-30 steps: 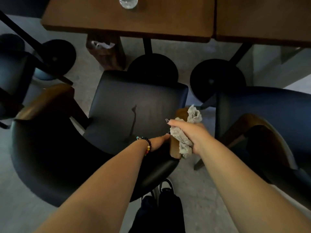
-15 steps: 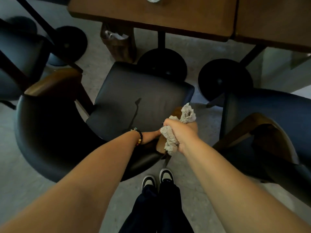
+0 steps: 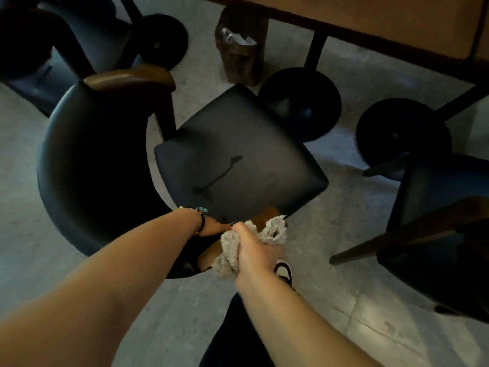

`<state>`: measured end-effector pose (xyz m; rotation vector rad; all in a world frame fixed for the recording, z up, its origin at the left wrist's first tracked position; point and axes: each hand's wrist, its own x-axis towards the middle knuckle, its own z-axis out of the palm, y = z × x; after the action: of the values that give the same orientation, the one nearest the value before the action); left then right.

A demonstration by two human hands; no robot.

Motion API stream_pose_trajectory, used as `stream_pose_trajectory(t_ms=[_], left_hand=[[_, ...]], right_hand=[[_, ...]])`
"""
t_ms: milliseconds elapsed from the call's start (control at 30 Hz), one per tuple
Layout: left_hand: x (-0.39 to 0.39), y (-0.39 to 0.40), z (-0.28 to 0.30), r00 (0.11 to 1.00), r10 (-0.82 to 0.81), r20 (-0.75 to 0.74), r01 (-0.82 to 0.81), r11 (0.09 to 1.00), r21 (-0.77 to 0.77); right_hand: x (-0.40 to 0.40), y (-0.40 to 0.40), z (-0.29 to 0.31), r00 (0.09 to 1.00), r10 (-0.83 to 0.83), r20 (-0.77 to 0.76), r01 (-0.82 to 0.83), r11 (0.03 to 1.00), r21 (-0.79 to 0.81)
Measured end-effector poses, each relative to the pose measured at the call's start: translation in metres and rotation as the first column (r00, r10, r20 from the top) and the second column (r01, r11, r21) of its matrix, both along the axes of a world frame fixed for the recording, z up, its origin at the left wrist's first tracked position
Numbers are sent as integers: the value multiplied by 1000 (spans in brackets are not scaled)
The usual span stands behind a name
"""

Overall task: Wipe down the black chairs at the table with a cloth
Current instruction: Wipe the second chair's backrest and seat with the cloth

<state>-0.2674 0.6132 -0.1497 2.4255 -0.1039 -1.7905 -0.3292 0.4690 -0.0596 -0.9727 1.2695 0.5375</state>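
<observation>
Grey cloth (image 3: 227, 250) bunched in right hand (image 3: 255, 251), on armrest (image 3: 264, 219).

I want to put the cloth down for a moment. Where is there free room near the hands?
The black seat is bare from its far edge down to the left hand. Bare floor lies between this chair and the right-hand chair. It is crowded at the wooden armrest, where the right hand grips the cloth.

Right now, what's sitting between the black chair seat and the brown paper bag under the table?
Nothing: the head view shows only bare grey floor between the black chair seat and the brown paper bag.
</observation>
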Motion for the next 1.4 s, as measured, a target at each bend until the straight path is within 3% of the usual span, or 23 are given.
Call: stream_pose_trajectory(t_ms=[100, 267, 400, 467, 567, 667, 700, 767, 800, 933, 1033, 1133, 1233, 1300, 1400], left_hand=[[-12, 35, -5, 997, 72, 33, -72, 997, -22], [-14, 71, -13, 998, 60, 14, -60, 998, 32], [-16, 78, -15, 998, 45, 47, -47, 998, 39], [-17, 80, -15, 997, 16, 72, -20, 999, 50], [-14, 80, -12, 999, 15, 44, -22, 988, 151], [1, 73, 7, 964, 208, 165, -239, 950, 202], [6, 69, 16, 900, 332, 283, -381, 914, 141], [12, 49, 35, 663, 541, 517, -634, 773, 4], [14, 34, 47, 549, 570, 611, -692, 720, -49], [17, -42, 79, 183, 550, 815, -676, 672, -302], [28, -113, 72, -25, 555, 832, -534, 696, -480], [39, -165, 35, -43, 609, 792, -434, 703, -563], [45, -169, -30, 10, 630, 776, -484, 682, -548], [41, -155, -77, 42, 619, 784, -556, 667, -497], [33, -126, -136, 31, 565, 825, -577, 684, -447]], right_hand=[[-16, 35, -2, 997, 7, -81, 2, 994, 111], [-22, 66, -10, 988, 46, -150, -13, 977, 212], [-23, 61, -6, 947, 270, -174, -199, 919, 342], [-16, 43, -2, 876, 450, -174, -333, 824, 458], [1, 0, -1, 671, 735, -99, -565, 593, 573], [33, -45, -6, 522, 850, -73, -690, 471, 549], [46, -57, -9, 492, 867, -73, -718, 452, 529], [76, -80, -17, 466, 882, -73, -789, 452, 416], [90, -90, -23, 483, 874, -60, -817, 474, 328], [156, -115, -58, 615, 783, 93, -779, 621, -82], [201, -123, -91, 625, 742, 244, -681, 670, -295], [230, -127, -128, 589, 745, 312, -572, 658, -491], [248, -121, -161, 505, 727, 465, -342, 663, -666], [254, -106, -184, 358, 746, 562, -220, 652, -725], [267, -70, -223, 13, 833, 553, -221, 542, -811]])
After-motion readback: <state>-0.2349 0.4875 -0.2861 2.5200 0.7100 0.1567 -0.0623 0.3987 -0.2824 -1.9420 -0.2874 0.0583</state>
